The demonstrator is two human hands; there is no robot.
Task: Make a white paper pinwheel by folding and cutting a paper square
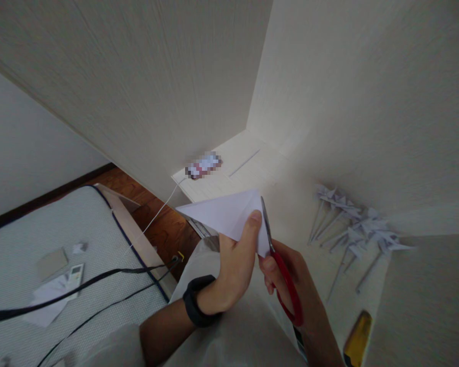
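Room in a home, apparently a bedroom. Left: mattress (84, 214), white, dark-piped, in pale wooden bed frame (124, 220); remote control (75, 275) lying on top. Floor (166, 229): reddish-brown wood. Far left: plain wall (26, 132) with dark skirting board (49, 199). Centre to right: pale worktop (286, 176), enclosed by wood-grain panels (156, 76), white cord (160, 207) trailing from its far left corner.

Found no legible text, label, brand, number or sign anywhere in view. Made out only coarse coloured blocks on the pixelated device (204, 165) lying on the table (285, 191). Could read nothing on the small white remote control (76, 277) on the mattress (72, 219), too small and dim to decipher.
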